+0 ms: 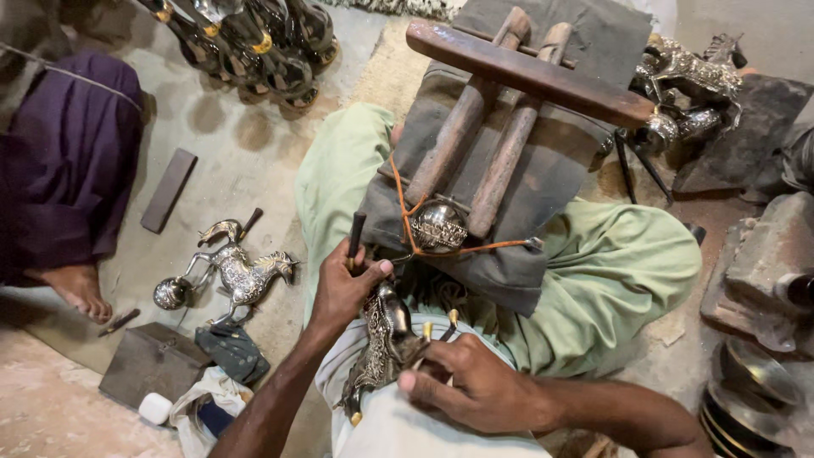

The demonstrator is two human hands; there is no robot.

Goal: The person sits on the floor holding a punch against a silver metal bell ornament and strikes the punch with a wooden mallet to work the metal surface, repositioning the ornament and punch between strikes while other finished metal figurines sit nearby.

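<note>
Brass gleams in the lap: the left hand [343, 288] is closed around a dark-handled tool [356, 235], its handle sticking up above the fist, and it presses against the top of an engraved metal figurine [383, 335]. The right hand [471, 386] grips that same figurine from below and the side, fingers curled round its legs, thumb on top. The figurine lies across a white cloth [398, 428] over the person's knees, just in front of a wooden frame [496, 127] of two rods and a crossbar that rests on a dark grey pad [509, 263]. A round engraved metal ball [438, 226] sits at the near end of the rods, tied on with orange cord [407, 212].

Over on the floor [246, 144], towards the left, a finished horse figurine [242, 271] lies on its side, with a flat dark bar [168, 190] beyond it and a small dark box [153, 363] nearer. Another person's bare foot [78, 290] and purple garment [64, 161] fill the left edge. More metal figures [254, 38] stand at the far left, another horse [691, 76] at the far right, and stacked metal dishes [750, 390] at the near right corner.
</note>
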